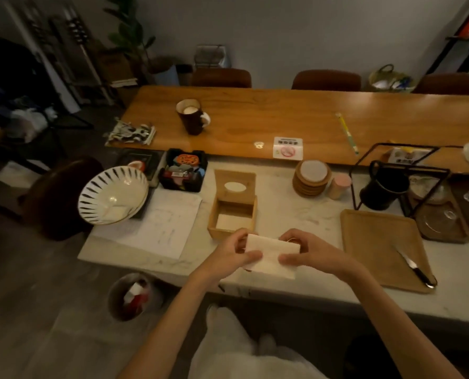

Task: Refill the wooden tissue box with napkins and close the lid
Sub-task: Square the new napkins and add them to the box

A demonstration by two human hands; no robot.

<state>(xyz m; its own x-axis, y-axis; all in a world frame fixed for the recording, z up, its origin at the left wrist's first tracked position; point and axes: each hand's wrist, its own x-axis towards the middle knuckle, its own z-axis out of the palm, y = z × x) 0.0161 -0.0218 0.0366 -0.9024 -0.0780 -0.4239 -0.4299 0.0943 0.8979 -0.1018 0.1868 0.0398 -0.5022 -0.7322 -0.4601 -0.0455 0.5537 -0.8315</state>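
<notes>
Both hands, left (234, 251) and right (300, 250), pinch the ends of a soft, pale stack of napkins (270, 255) above the marble-look worktop (296, 214). Just beyond the hands, the square wooden box (232, 214) stands open and looks nearly empty, its lid (234, 184) with an oval slot tipped back. Loading and closing appear still to come.

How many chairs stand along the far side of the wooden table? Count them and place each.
3. One chair back behind the mug, one near the middle, one at the far right, cut by the frame edge. More may lie beyond view.
</notes>
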